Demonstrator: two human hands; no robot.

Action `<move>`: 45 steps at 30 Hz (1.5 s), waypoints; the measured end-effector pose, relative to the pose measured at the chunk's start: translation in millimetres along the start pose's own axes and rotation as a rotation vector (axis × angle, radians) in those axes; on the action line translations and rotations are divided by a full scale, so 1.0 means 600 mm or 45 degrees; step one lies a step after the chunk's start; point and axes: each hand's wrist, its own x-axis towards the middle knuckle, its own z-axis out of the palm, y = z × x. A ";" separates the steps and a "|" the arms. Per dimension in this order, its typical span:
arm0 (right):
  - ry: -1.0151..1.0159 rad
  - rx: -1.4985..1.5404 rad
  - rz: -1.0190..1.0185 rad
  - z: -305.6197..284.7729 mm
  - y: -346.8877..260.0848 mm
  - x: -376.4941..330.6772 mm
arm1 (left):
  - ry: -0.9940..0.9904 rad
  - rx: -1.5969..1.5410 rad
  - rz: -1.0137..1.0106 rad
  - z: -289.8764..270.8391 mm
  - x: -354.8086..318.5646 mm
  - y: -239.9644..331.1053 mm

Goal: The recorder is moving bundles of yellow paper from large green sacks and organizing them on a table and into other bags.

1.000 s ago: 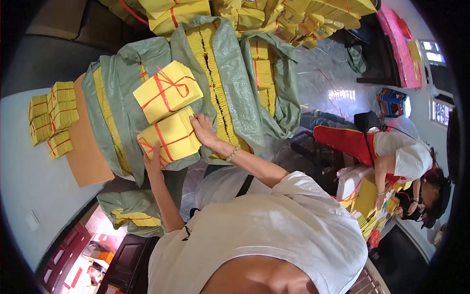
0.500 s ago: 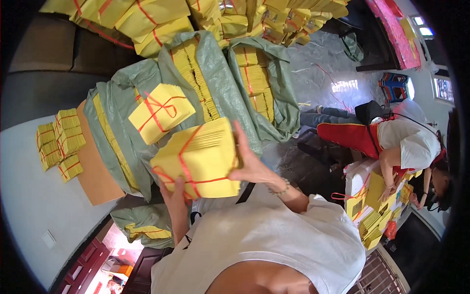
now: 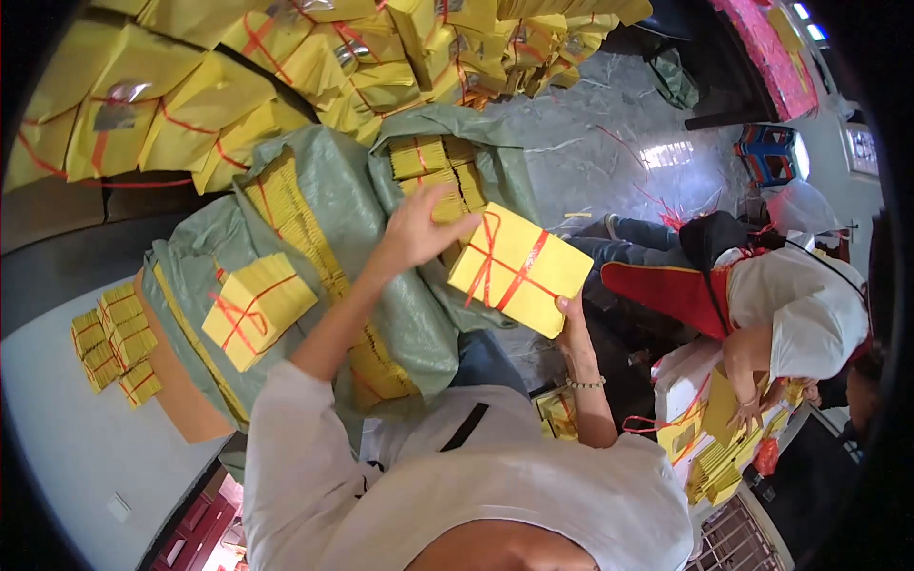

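OK, right hand (image 3: pixel 577 331) has the load: closed on one end of a yellow bundle (image 3: pixel 522 269), thumb on the top face, fingers hidden underneath. Left hand (image 3: pixel 414 233) is spread wide, thumb right at the opposite end; can't tell if that thumb touches. Bundle is up in the air in front of me, tilted, overlapping the near right edge of the far green sack (image 3: pixel 514 171) in my view. Red ribbon (image 3: pixel 526 266) crosses it, loops at the end by my left hand.

Far green sack gapes, tied yellow stacks (image 3: pixel 421 157) inside. Left of it, the middle sack (image 3: pixel 409 319) shows a long row of yellow paper edges. Second bundle (image 3: pixel 259 309), same red tie, sits on the left sack (image 3: pixel 190 257). Further left, small tied stacks (image 3: pixel 116 338) beside a brown board (image 3: pixel 186 352). Big heap of yellow packets (image 3: pixel 286 57) along the far side. On my right, a co-worker (image 3: pixel 795 290) in white and red bends over a yellow paper pile (image 3: pixel 719 466).
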 end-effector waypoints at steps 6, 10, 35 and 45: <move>0.348 -0.036 -0.023 -0.066 0.070 0.088 | 0.060 0.939 0.164 0.123 0.274 -0.098; 0.492 -0.050 0.005 -0.074 0.099 0.132 | 0.055 1.399 0.290 0.205 0.353 -0.144; 1.124 -0.374 0.177 0.129 0.080 0.382 | 0.142 -0.015 0.154 0.150 0.419 -0.079; 1.268 -0.349 0.506 0.112 0.056 0.494 | 0.125 -0.278 0.197 0.124 0.398 -0.061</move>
